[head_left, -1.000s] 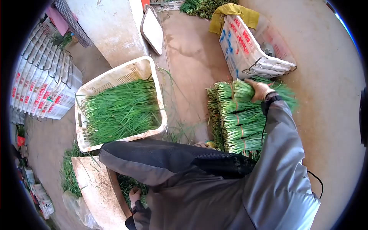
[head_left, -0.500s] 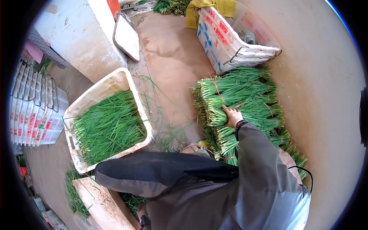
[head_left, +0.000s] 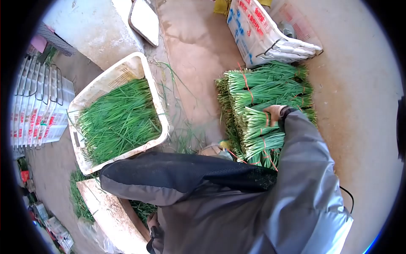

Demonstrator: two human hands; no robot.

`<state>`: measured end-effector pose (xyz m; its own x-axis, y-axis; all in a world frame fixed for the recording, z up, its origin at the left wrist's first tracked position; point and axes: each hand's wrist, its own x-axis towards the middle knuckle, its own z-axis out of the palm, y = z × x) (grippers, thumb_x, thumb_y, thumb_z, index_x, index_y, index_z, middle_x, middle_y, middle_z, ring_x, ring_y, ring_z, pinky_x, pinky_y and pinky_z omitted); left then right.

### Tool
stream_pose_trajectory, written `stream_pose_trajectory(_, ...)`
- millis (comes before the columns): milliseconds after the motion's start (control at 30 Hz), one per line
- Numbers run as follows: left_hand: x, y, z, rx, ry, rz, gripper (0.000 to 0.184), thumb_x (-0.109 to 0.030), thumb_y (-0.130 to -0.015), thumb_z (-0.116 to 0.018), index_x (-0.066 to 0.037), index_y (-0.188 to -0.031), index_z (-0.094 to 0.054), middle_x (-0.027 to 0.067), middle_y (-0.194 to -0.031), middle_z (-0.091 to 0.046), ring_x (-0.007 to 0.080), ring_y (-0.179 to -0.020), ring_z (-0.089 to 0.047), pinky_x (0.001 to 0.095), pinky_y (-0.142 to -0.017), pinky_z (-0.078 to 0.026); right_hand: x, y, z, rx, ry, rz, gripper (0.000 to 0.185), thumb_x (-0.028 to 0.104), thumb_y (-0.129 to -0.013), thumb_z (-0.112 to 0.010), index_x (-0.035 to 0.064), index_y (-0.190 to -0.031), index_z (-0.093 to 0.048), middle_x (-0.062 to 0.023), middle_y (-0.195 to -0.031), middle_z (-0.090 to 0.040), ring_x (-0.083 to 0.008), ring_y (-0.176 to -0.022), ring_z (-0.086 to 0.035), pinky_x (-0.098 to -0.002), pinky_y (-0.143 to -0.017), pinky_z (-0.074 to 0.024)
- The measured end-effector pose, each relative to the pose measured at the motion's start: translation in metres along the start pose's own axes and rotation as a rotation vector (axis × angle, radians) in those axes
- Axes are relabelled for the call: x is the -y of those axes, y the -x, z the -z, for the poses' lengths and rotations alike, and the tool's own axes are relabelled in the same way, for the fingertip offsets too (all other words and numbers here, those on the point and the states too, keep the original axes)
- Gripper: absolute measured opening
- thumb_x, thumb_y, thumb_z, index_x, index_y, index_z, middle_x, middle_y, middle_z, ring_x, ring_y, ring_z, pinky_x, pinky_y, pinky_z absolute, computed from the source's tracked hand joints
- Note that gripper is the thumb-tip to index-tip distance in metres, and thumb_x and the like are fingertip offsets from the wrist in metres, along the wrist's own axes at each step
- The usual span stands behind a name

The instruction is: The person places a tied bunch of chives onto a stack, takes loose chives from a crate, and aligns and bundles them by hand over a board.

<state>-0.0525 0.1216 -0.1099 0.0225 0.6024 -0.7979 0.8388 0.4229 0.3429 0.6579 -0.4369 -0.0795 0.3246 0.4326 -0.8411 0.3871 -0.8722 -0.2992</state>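
Observation:
My right hand [head_left: 275,114] is closed round a bundle of green stalks [head_left: 256,118] on top of a stack of tied bundles [head_left: 270,76]. Red bands circle several of these bundles, and their pale cut ends face left. My left hand [head_left: 152,220] is low in the view beside my leg, partly hidden by the sleeve, near loose green leaves [head_left: 143,208] and a worn board [head_left: 110,211]; its fingers cannot be made out. A white crate [head_left: 165,127] of loose green stalks [head_left: 120,122] stands left of the stack.
White crates with red writing [head_left: 38,101] are stacked at the far left. More white crates [head_left: 253,31] stand behind the bundles. A wall block [head_left: 97,34] and a leaning white panel [head_left: 144,21] are at the upper left. Stray leaves lie on the floor.
My right hand has gone from lying on the stack with fingers spread to gripping a bundle there. The view has shifted, and the far crates now appear higher and farther right than half a second ago.

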Motion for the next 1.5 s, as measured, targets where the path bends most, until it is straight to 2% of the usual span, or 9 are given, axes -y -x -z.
stream_pose_trajectory(200,0.049,-0.042,0.006,-0.013,0.119,-0.068,0.04,-0.018,-0.092,-0.074,0.001,-0.127,-0.07,0.0111,-0.112,-0.073,0.0216,-0.099,-0.067,0.033,-0.089,-0.052,-0.015,0.006,-0.036,0.968,0.077,-0.241,0.075,0.027,-0.062,-0.096,0.0125,-0.129,-0.066,-0.0137,-0.117,-0.073,-0.0323,-0.113,-0.069,-0.0472,-0.089,-0.0552)
stream_pose_trajectory(433,0.035,-0.029,0.009,-0.019,0.021,-0.028,0.041,-0.016,-0.092,-0.074,0.002,-0.129,-0.069,0.011,-0.119,-0.074,0.0212,-0.107,-0.067,0.033,-0.094,-0.051,-0.002,0.027,-0.19,0.363,0.33,-0.086,0.077,0.029,-0.063,-0.092,0.0151,-0.133,-0.063,-0.0113,-0.116,-0.073,-0.0337,-0.115,-0.069,-0.0494,-0.091,-0.0546)
stream_pose_trajectory(567,0.029,-0.022,0.011,-0.027,-0.046,-0.043,0.042,-0.018,-0.093,-0.072,0.001,-0.13,-0.069,0.0117,-0.122,-0.073,0.0224,-0.111,-0.067,0.0327,-0.097,-0.05,0.0,0.03,-0.263,-0.203,0.476,-0.256,0.05,0.03,-0.081,-0.077,0.0192,-0.128,-0.061,-0.0084,-0.115,-0.07,-0.0314,-0.115,-0.065,-0.06,-0.098,-0.0454)
stream_pose_trajectory(767,0.031,-0.024,0.005,-0.017,0.022,-0.037,0.045,-0.019,-0.092,-0.072,-0.001,-0.133,-0.068,0.0117,-0.123,-0.073,0.0235,-0.111,-0.067,0.0335,-0.095,-0.05,0.013,0.048,-0.242,-0.215,0.542,-0.098,0.025,0.023,-0.091,-0.066,0.0205,-0.116,-0.065,-0.0029,-0.111,-0.071,-0.0258,-0.112,-0.067,-0.0575,-0.088,-0.0469)
stream_pose_trajectory(967,0.019,0.003,-0.003,-0.007,0.081,-0.072,0.049,-0.022,-0.089,-0.074,-0.002,-0.132,-0.065,0.0106,-0.109,-0.074,0.019,-0.09,-0.071,0.032,-0.073,-0.051,-0.004,0.017,-0.283,-0.387,0.615,-0.211,0.036,0.033,-0.086,-0.075,0.0182,-0.117,-0.066,-0.0043,-0.109,-0.072,-0.0255,-0.109,-0.069,-0.06,-0.087,-0.049)
stream_pose_trajectory(1033,0.019,0.008,-0.008,-0.065,0.056,-0.098,0.042,-0.021,-0.089,-0.073,0.0,-0.124,-0.069,0.0113,-0.104,-0.076,0.02,-0.081,-0.071,0.0327,-0.07,-0.052,0.009,0.021,-0.261,-0.067,0.589,-0.268,0.05,0.043,-0.089,-0.073,0.0163,-0.129,-0.062,-0.0099,-0.118,-0.072,-0.0301,-0.122,-0.063,-0.0594,-0.092,-0.0503)
stream_pose_trajectory(1333,-0.023,0.075,-0.005,-0.326,-0.324,-0.475,0.034,-0.035,-0.085,-0.078,-0.002,-0.079,-0.072,0.0199,-0.074,-0.07,0.0361,-0.071,-0.069,0.0437,-0.068,-0.054,0.103,-0.11,-0.123,0.869,0.705,0.02,0.044,0.044,-0.085,-0.076,0.0096,-0.112,-0.075,-0.0149,-0.12,-0.075,-0.0306,-0.117,-0.068,-0.0503,-0.093,-0.0555)
stream_pose_trajectory(1400,-0.025,0.09,-0.01,-0.384,-0.228,-0.462,0.036,-0.037,-0.085,-0.078,-0.003,-0.076,-0.071,0.0184,-0.071,-0.069,0.0366,-0.069,-0.069,0.0463,-0.067,-0.054,0.158,-0.138,-0.08,0.773,0.748,0.094,0.043,0.044,-0.084,-0.076,0.0089,-0.108,-0.076,-0.0157,-0.118,-0.076,-0.0302,-0.116,-0.069,-0.0494,-0.092,-0.0564)
stream_pose_trajectory(1500,0.001,0.092,-0.022,-0.546,-0.28,-0.516,0.04,-0.041,-0.085,-0.078,-0.007,-0.068,-0.066,0.0154,-0.065,-0.065,0.0383,-0.065,-0.065,0.0483,-0.065,-0.052,0.278,-0.126,0.011,-0.02,0.707,0.252,0.028,0.031,-0.093,-0.063,0.0079,-0.102,-0.076,-0.0103,-0.09,-0.076,-0.0309,-0.088,-0.073,-0.0485,-0.081,-0.0583)
